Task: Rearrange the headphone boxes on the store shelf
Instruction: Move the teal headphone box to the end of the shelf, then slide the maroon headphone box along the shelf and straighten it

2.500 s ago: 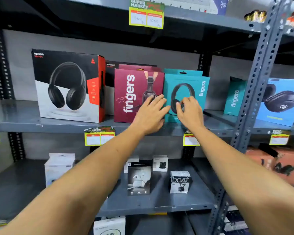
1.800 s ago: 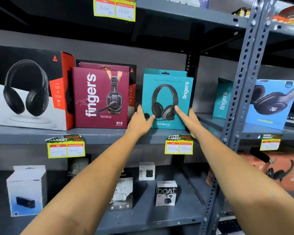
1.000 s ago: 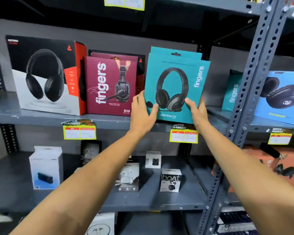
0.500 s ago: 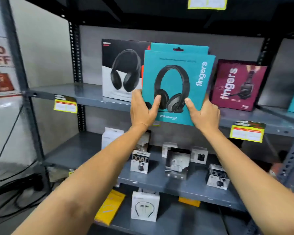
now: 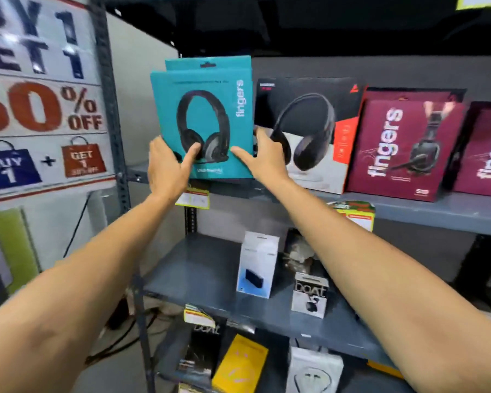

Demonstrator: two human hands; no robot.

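Between both hands' grip, left hand (image 5: 166, 165) and right hand (image 5: 262, 160), sits the clasped teal box (image 5: 204, 109).

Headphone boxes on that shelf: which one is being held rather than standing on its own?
The teal box, gripped by the left hand and right hand. The black box and maroon box stand untouched.
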